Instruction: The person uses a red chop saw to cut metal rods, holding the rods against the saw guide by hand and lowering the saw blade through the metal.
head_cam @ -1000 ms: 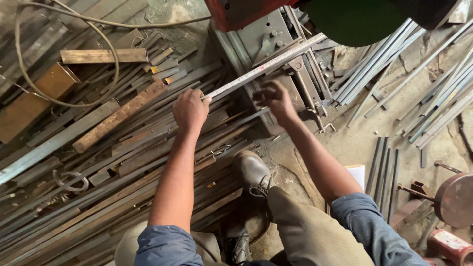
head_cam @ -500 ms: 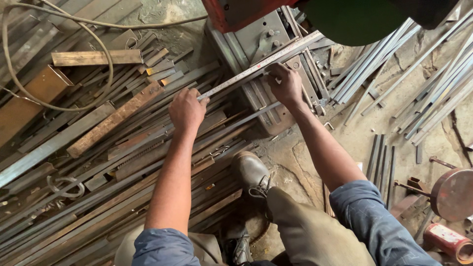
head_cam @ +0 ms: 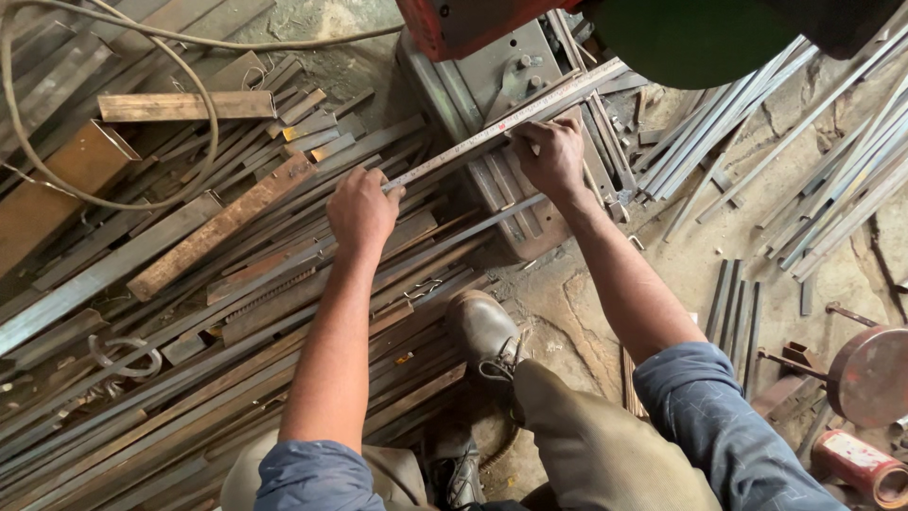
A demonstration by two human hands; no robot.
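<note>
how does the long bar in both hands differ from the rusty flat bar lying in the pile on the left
The long pale bar is held by the left hand and right hand across the grey machine base; the rusty flat bar lies loose on the pile. The pale bar is narrower, longer and grey; the rusty one is wider and brown. Both slant the same way.

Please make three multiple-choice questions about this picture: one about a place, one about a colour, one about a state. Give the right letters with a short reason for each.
1. Where does the left hand rest?
A. On the lower end of the long metal strip
B. On the brown shoe
C. On the cable

2. What colour is the rounded guard at the top of the view?
A. Yellow
B. Green
C. White

3. How does the right hand stand?
A. Raised in the air, empty
B. Inside a pocket
C. Pressed down on the strip, on the machine's base

Answers: 1 A, the fingers grip the strip's end. 2 B, the guard is plainly green. 3 C, the fingers lie on the strip.
</note>
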